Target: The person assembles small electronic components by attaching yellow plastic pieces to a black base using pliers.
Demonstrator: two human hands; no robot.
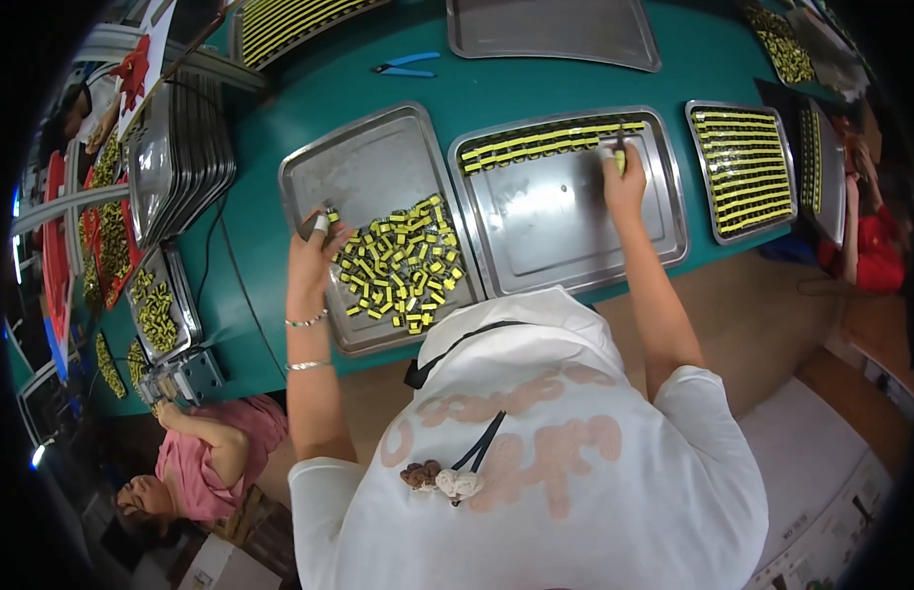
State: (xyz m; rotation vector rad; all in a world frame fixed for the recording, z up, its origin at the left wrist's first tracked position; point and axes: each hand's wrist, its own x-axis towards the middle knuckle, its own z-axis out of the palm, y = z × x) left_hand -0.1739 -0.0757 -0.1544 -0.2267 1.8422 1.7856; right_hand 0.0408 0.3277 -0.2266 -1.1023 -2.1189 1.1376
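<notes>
Small yellow-and-black blocks (403, 261) heap toward five o'clock in the left tray (368, 157); the left hand (319, 233), at its nine, pinches one; the right hand (622, 169), at two in the right tray (565, 241), seems to grip another; probably light and stiff, best held by opposite sides.

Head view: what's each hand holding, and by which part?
Right hand: a small black-and-yellow piece, apparently by its near end. Left hand: seemingly a similar piece at the fingertips; gripped part too small to tell.

Tabletop (255, 177) green; left of the silver tray (560, 231), yellow-and-black pieces (403, 264); right of it, yellow-and-black striped rows (743, 169).
</notes>
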